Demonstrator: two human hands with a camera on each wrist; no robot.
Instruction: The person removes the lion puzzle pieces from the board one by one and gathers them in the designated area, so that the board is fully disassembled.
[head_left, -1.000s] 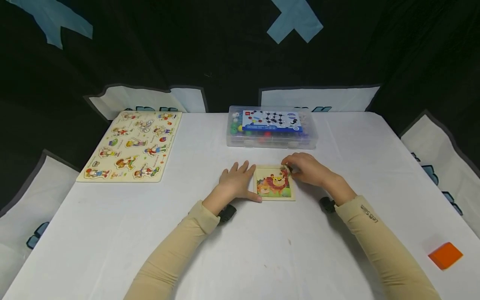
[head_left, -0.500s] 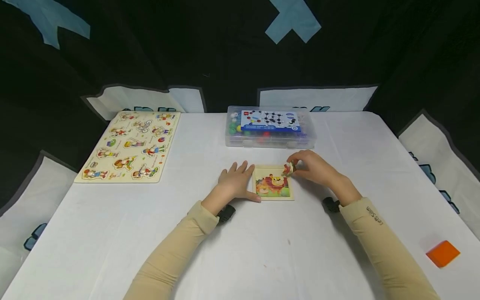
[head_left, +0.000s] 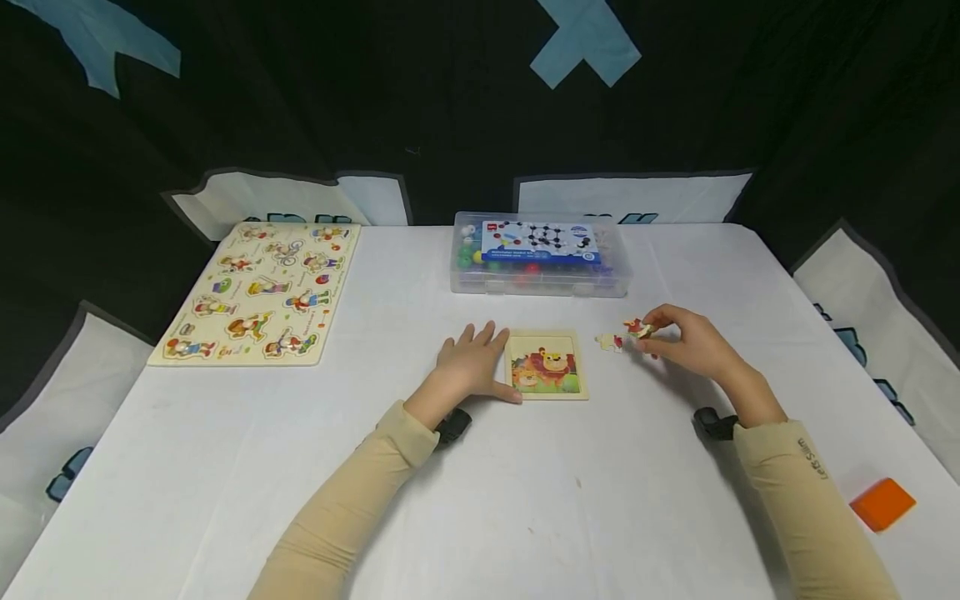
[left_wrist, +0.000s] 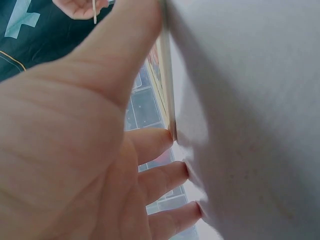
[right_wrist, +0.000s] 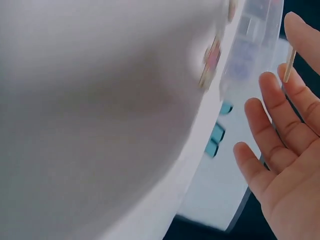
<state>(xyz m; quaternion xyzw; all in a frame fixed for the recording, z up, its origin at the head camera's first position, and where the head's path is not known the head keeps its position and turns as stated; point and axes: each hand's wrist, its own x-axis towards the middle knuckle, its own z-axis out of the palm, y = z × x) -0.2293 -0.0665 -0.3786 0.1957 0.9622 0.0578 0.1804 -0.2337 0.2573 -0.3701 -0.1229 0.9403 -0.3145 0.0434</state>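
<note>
A small wooden jigsaw puzzle (head_left: 546, 371) with a lion picture lies in its pale frame at the table's middle. Its upper strip shows bare wood. My left hand (head_left: 474, 367) rests at its left side with fingers spread, thumb along the near left corner. In the left wrist view, the fingertips (left_wrist: 167, 136) are right at the frame's edge. To the right of the puzzle, my right hand (head_left: 690, 340) pinches a jigsaw piece (head_left: 637, 328) between thumb and index finger, held above the table. Another jigsaw piece (head_left: 609, 342) lies on the cloth just left of it.
A clear plastic box (head_left: 540, 279) of coloured parts with a blue label stands behind the puzzle. At the back left lies a large wooden peg board (head_left: 255, 296) with painted figures. An orange block (head_left: 882, 504) sits near the right edge of the white table (head_left: 480, 517).
My right hand has tilted the upper right jigsaw piece out of the frame and carried it to the right. A loose piece beside the puzzle has come into sight. The left hand stays put.
</note>
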